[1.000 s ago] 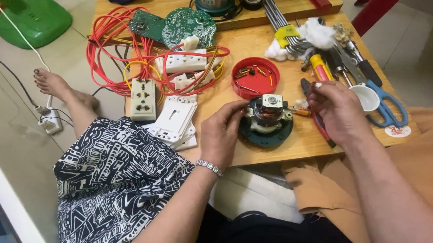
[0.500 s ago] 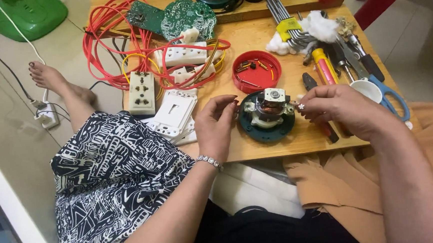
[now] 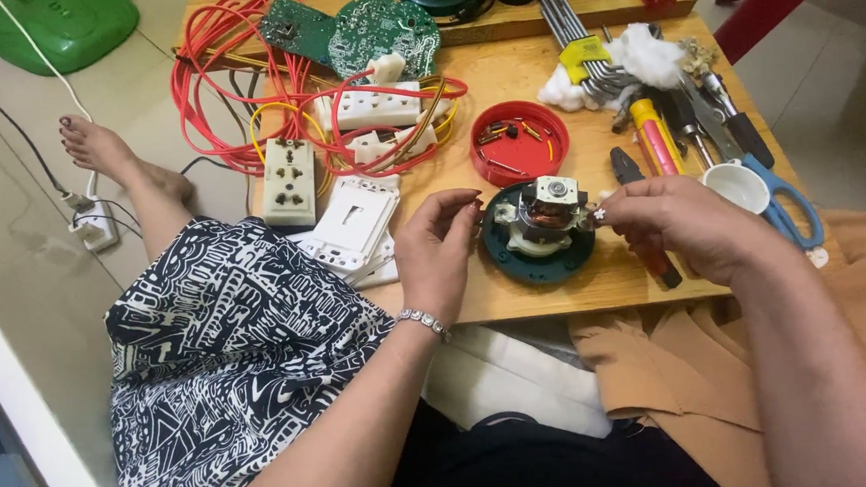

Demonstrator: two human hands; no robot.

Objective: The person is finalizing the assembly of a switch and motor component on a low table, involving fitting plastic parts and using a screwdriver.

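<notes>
A small electric motor [image 3: 544, 217] with copper windings sits on a round dark green base [image 3: 514, 261] near the front edge of a low wooden table [image 3: 576, 290]. My left hand [image 3: 438, 245] rests at the base's left side, fingers curled against it. My right hand [image 3: 677, 224] is just right of the motor, fingertips pinched on a tiny white part at the motor's side. A bracelet circles my left wrist.
A red lid [image 3: 519, 140] with small parts lies behind the motor. White sockets and switch plates [image 3: 351, 218], red wires [image 3: 212, 76], green circuit boards [image 3: 380, 26], hex keys [image 3: 570, 24], screwdrivers [image 3: 659, 144], blue scissors [image 3: 786, 207] and a white cup [image 3: 735, 185] crowd the table. A bare foot [image 3: 97, 149] is at left.
My right hand moved from the tools in to the motor's right side. My left hand slid off the motor's top to the base's left edge.
</notes>
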